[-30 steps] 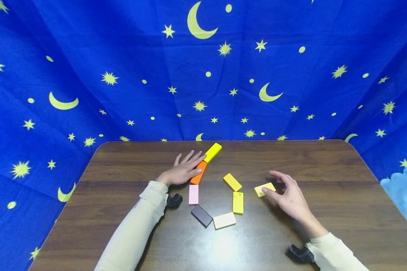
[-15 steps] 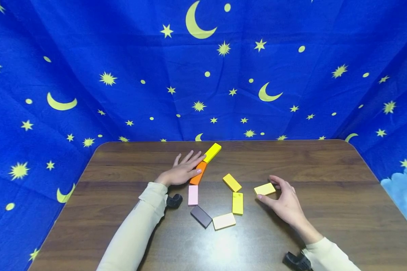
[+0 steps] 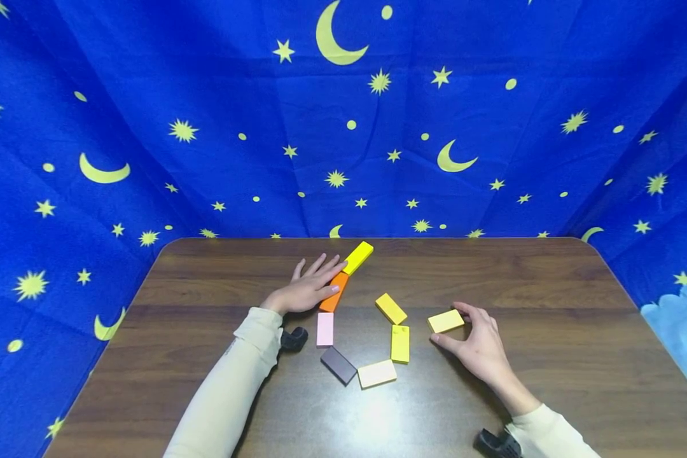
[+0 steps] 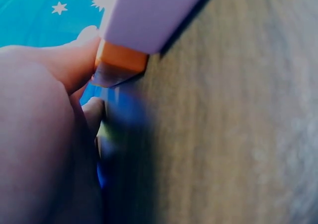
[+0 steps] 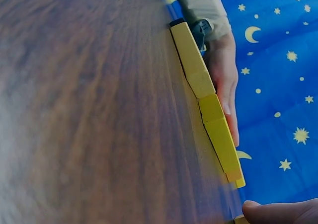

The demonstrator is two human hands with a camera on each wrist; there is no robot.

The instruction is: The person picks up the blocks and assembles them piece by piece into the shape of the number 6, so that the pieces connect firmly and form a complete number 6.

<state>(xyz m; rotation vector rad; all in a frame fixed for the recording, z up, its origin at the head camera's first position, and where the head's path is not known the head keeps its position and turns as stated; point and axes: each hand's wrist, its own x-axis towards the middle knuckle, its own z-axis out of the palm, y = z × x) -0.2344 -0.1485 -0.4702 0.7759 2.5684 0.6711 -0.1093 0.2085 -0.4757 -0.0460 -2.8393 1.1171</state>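
Note:
In the head view my left hand (image 3: 305, 292) lies with fingers spread, its fingertips over an orange block (image 3: 334, 294) and the near end of a bright yellow block (image 3: 359, 257). To the right, my right hand (image 3: 481, 346) has its thumb and index finger on either side of a pale yellow block (image 3: 446, 321) lying flat on the table; neither finger clearly presses on it. In the right wrist view the thumb (image 5: 278, 211) is near a corner of that block (image 5: 242, 219). A pink block (image 4: 149, 15) looms close in the left wrist view, with the orange block (image 4: 121, 62) behind it.
The blocks form a curve on the brown wooden table (image 3: 206, 273): pink (image 3: 325, 329), dark grey (image 3: 339, 366), cream (image 3: 377, 374), yellow (image 3: 400, 344) and another yellow block (image 3: 391, 308). A blue cloth (image 3: 263, 127) with moons and stars hangs around the table's back and sides.
My right thumb has slid from over the pale yellow block to beside its near edge, and the right hand has shifted slightly nearer and left. The left hand and the blocks keep their places.

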